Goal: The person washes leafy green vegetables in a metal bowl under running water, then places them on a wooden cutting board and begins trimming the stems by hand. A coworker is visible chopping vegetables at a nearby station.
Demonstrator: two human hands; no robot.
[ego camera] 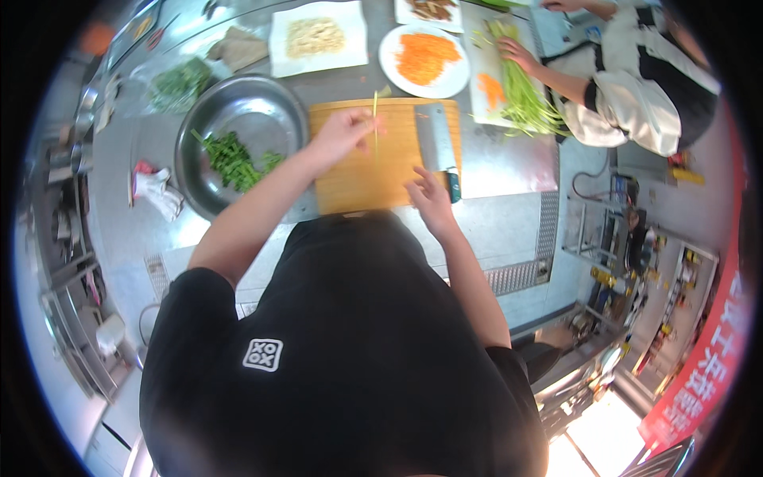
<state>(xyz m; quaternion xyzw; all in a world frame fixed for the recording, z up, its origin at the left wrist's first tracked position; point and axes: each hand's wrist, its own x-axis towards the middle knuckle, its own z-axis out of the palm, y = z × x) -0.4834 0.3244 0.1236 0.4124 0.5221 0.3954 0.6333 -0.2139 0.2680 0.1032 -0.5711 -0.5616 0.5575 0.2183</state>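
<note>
My left hand (343, 134) pinches a thin pale-green stalk (375, 107), probably celery, above the wooden cutting board (346, 189). The stalk points away from me, and its lower end is blurred. Near the board's front right part, my right hand (430, 200) has its fingers apart and holds nothing. A cleaver (436, 137) with a dark green handle lies along the board's right side, its handle towards me, just beyond my right hand. Left of the board stands a wide metal basin (268, 98) with green leaves (229, 160) inside, partly behind my left forearm.
A white plate of shredded carrot (426, 58) and a white square dish (357, 36) stand behind the board. At right, a co-worker's hand (517, 53) rests on celery stalks (521, 98) on a white board. A bagged green vegetable (179, 83) and a glove (158, 189) lie left.
</note>
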